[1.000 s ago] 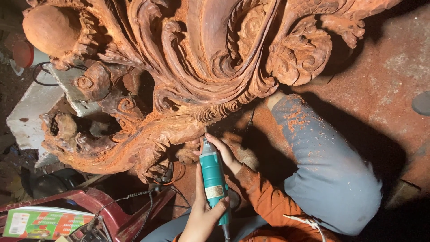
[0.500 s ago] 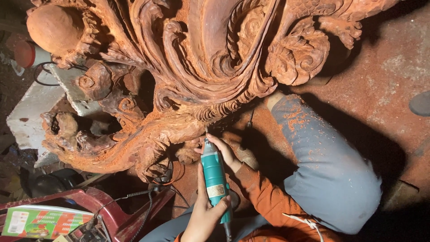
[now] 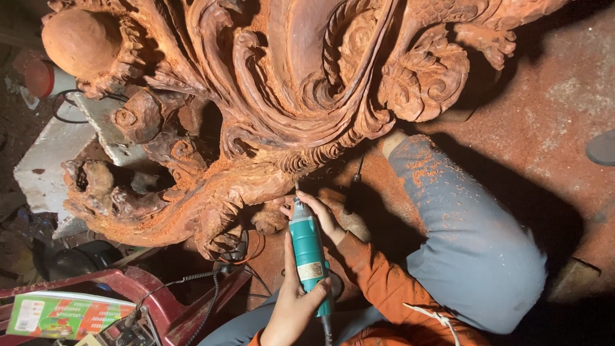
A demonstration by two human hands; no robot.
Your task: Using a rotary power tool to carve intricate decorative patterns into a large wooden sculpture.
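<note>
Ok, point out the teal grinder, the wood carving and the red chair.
teal grinder (image 3: 309, 252), head view, middle of its body.
wood carving (image 3: 288, 83), head view, central swirl.
red chair (image 3: 173, 314), head view, its seat edge.

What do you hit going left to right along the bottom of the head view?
Green and red printed box → dark red plastic chair frame → left hand gripping the teal handheld rotary grinder → right hand at the grinder's nose → orange sleeve → grey-blue trouser leg dusted with red sawdust.
</note>
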